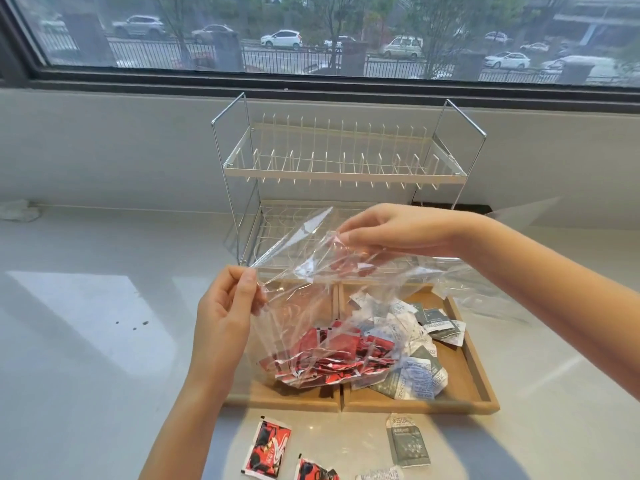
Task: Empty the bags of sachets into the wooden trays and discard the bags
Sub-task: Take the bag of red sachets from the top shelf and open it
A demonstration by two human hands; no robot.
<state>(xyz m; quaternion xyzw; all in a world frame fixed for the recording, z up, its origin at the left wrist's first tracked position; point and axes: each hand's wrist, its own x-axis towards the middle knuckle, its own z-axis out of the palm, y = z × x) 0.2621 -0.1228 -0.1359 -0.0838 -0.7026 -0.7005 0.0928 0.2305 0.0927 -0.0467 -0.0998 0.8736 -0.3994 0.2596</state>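
A clear plastic bag (311, 292) hangs open at the centre of the frame, its crumpled mouth uppermost, red sachets (332, 355) bunched in its bottom; below it two shallow wooden trays sit side by side, the left tray (277, 398) largely hidden behind the bag, the right tray (467, 375) holding a loose heap of white and grey-green sachets (412, 341); along the lower edge of the frame stray sachets lie flat outside the trays, a red one (266, 450) at left, a grey-green one (408, 441) at right.
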